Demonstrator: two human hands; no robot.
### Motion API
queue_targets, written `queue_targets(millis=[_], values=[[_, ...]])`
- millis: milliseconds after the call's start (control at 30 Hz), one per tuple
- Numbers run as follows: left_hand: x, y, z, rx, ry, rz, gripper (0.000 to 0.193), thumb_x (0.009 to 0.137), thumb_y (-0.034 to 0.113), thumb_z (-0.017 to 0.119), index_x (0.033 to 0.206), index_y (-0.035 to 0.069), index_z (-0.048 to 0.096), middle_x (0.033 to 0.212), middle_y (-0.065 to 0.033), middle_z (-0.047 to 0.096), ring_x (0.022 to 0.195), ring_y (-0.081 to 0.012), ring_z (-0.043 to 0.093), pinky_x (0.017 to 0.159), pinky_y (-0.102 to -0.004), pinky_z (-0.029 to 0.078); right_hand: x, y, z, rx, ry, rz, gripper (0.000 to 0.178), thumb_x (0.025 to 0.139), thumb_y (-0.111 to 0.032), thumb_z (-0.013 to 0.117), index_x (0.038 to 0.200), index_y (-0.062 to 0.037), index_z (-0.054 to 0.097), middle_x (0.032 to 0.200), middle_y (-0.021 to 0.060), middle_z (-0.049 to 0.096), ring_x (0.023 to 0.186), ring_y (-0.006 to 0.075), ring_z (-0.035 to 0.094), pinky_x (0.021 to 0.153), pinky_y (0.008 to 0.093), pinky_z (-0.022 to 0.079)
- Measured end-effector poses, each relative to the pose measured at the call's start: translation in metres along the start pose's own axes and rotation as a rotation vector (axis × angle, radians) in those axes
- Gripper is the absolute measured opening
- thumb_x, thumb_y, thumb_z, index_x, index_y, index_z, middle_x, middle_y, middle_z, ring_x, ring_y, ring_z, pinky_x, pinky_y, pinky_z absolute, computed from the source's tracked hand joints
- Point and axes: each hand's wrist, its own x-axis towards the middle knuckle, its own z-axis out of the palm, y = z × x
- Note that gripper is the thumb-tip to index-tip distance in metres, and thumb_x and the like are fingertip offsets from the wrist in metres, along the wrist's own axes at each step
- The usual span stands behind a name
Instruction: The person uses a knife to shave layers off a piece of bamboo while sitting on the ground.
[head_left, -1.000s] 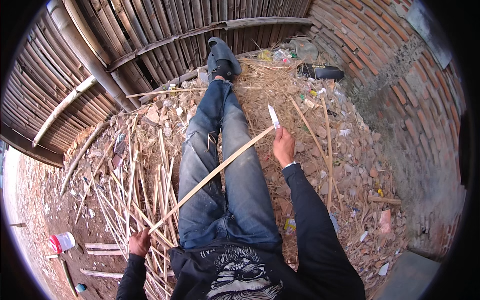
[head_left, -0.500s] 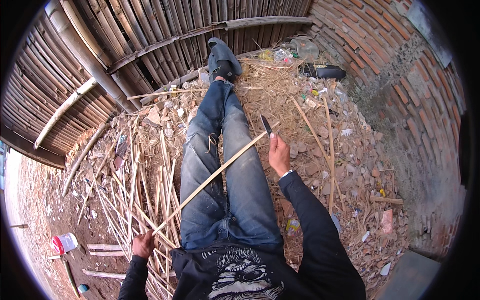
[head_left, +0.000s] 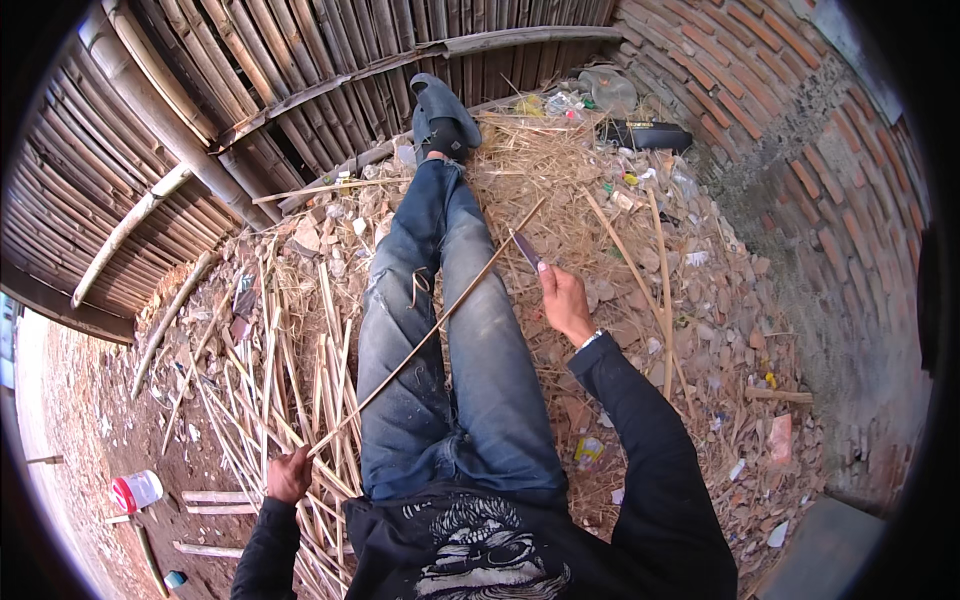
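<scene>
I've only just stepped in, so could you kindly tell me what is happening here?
A person sits on littered ground with legs stretched out, working a long bamboo strip that lies slantwise across the jeans. The left hand grips its lower end, beside a pile of split bamboo sticks. The right hand holds a knife near the strip's upper end. A bamboo wall and a brick wall enclose the spot.
</scene>
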Motion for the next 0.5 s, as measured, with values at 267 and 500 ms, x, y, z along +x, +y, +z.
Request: queue_targets(millis=[267, 500], values=[[0.024, 0.01, -0.01, 0.051, 0.014, 0.058, 0.023, 0.091, 0.014, 0.067, 0.114, 0.012, 0.069, 0.069, -0.0196, 0.067, 0.055, -0.0379, 0.066, 0.051, -0.0465, 0.052, 0.04, 0.016, -0.03, -0.063, 0.02, 0.037, 0.044, 0.108, -0.038, 0.05, 0.093, -0.0004, 0.067, 0.072, 0.0247, 0.062, 0.068, 0.0444, 0.061, 0.065, 0.0493, 0.047], [0.0, 0.012, 0.003, -0.001, 0.01, -0.048, 0.022, 0.092, 0.013, 0.066, 0.114, 0.012, 0.069, 0.067, -0.0192, 0.067, 0.053, -0.0392, 0.066, 0.049, -0.0472, 0.052, 0.005, -0.001, -0.025, -0.127, -0.107, -0.014, 0.046, 0.109, -0.037, 0.048, 0.088, 0.0017, 0.062, 0.074, 0.0264, 0.061, 0.071, 0.0463, 0.061, 0.065, 0.052, 0.046]])
